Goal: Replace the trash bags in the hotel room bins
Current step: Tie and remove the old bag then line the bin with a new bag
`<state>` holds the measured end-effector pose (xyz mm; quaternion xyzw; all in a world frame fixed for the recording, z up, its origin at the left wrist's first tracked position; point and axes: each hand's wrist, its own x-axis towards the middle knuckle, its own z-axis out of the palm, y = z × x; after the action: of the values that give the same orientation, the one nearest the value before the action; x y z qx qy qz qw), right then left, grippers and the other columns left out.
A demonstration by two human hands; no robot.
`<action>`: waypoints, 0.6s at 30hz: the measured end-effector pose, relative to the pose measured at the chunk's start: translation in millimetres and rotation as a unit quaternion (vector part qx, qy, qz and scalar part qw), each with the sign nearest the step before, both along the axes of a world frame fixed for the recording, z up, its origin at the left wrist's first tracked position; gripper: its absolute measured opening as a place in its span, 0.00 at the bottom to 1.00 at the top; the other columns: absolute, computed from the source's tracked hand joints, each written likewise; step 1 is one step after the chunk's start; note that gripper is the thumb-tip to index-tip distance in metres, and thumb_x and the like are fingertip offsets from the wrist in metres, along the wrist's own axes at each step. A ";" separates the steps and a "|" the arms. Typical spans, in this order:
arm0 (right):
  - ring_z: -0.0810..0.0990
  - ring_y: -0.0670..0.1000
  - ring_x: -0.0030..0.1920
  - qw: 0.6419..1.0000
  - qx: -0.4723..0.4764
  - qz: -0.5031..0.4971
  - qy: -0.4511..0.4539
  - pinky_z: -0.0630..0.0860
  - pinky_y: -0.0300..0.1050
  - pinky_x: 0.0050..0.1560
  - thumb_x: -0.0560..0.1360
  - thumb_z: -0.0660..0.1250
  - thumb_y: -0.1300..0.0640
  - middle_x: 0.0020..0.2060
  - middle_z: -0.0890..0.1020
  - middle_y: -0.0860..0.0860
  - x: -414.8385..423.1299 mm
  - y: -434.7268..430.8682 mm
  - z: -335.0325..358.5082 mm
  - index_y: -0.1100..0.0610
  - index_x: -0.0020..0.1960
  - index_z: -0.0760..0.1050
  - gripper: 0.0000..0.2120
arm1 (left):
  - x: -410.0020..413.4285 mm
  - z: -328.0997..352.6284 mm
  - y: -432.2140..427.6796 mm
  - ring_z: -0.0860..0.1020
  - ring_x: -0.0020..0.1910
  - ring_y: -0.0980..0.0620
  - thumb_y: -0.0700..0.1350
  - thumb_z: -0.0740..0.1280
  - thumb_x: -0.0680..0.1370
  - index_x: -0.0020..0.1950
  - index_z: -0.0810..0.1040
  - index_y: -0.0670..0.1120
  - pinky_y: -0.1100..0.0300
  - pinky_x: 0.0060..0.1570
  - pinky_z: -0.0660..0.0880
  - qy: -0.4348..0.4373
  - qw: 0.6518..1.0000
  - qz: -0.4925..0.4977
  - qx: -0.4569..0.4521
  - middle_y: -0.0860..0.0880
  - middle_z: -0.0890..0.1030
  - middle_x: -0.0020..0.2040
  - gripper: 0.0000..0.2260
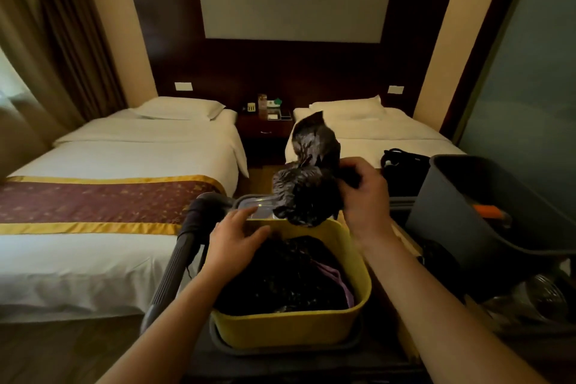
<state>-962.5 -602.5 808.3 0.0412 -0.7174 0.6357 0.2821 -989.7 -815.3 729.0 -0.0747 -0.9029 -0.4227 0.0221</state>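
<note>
My right hand (363,196) grips a crumpled black trash bag (307,178) and holds it up above the far rim of a yellow basket (293,330). More dark bags (286,277) fill that basket. My left hand (232,237) hovers over the basket's left side with its fingers relaxed, holding nothing. A grey bin (486,212) stands tilted on the cart at the right.
The basket sits on a cart with a dark handle (184,249) at its left. Two white beds (124,184) flank a nightstand (265,128) ahead. A black bag (402,165) lies on the right bed. A clear lidded box (255,206) sits behind the basket.
</note>
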 end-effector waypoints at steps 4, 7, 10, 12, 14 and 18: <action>0.84 0.56 0.53 0.973 -0.165 0.155 -0.051 0.82 0.60 0.54 0.74 0.67 0.73 0.48 0.87 0.51 6.8 -41.5 -9.5 0.50 0.50 0.83 0.19 | 33.2 44.8 -16.6 0.84 0.44 0.51 0.49 0.67 0.76 0.55 0.80 0.48 0.54 0.46 0.81 -0.084 0.915 0.032 0.393 0.42 0.84 0.51 0.09; 0.84 0.55 0.55 0.967 -0.120 0.204 -0.094 0.81 0.60 0.57 0.77 0.66 0.70 0.53 0.86 0.53 5.5 -71.6 -22.6 0.55 0.60 0.81 0.16 | 47.1 54.6 -47.2 0.81 0.60 0.41 0.67 0.55 0.78 0.66 0.77 0.50 0.39 0.60 0.75 -0.153 0.803 -0.003 0.576 0.43 0.82 0.61 0.28; 0.85 0.51 0.54 0.961 0.009 0.246 -0.125 0.81 0.60 0.56 0.79 0.66 0.63 0.52 0.86 0.50 4.2 -99.5 -34.9 0.51 0.57 0.81 0.11 | 64.5 53.5 -76.8 0.79 0.63 0.40 0.63 0.60 0.77 0.68 0.76 0.45 0.41 0.64 0.72 -0.142 0.801 0.039 0.580 0.41 0.81 0.63 0.28; 0.84 0.48 0.54 0.948 0.065 0.275 -0.146 0.80 0.59 0.58 0.80 0.66 0.60 0.52 0.86 0.48 4.9 -119.7 -40.0 0.48 0.56 0.81 0.10 | 76.5 50.2 -93.1 0.82 0.57 0.39 0.49 0.68 0.76 0.64 0.77 0.38 0.45 0.57 0.79 -0.092 0.824 0.116 0.547 0.37 0.83 0.57 0.21; 0.83 0.46 0.54 0.938 0.096 0.288 -0.168 0.79 0.57 0.60 0.79 0.67 0.61 0.52 0.86 0.45 6.3 -139.5 -42.9 0.46 0.56 0.81 0.12 | 88.6 45.1 -111.3 0.84 0.51 0.39 0.41 0.71 0.75 0.60 0.79 0.38 0.48 0.49 0.83 -0.032 0.832 0.199 0.516 0.37 0.85 0.51 0.15; 0.83 0.49 0.56 0.917 0.055 0.345 -0.194 0.80 0.56 0.60 0.77 0.62 0.70 0.53 0.86 0.47 13.6 -181.5 -42.8 0.46 0.57 0.81 0.21 | 111.6 30.0 -152.1 0.85 0.50 0.41 0.39 0.70 0.76 0.54 0.82 0.43 0.46 0.54 0.80 0.043 0.823 0.293 0.484 0.41 0.86 0.49 0.07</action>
<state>-948.9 -784.1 765.5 0.1773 -0.7334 0.6483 -0.1021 -878.2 -967.5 759.0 0.1957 -0.5598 -0.7753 0.2172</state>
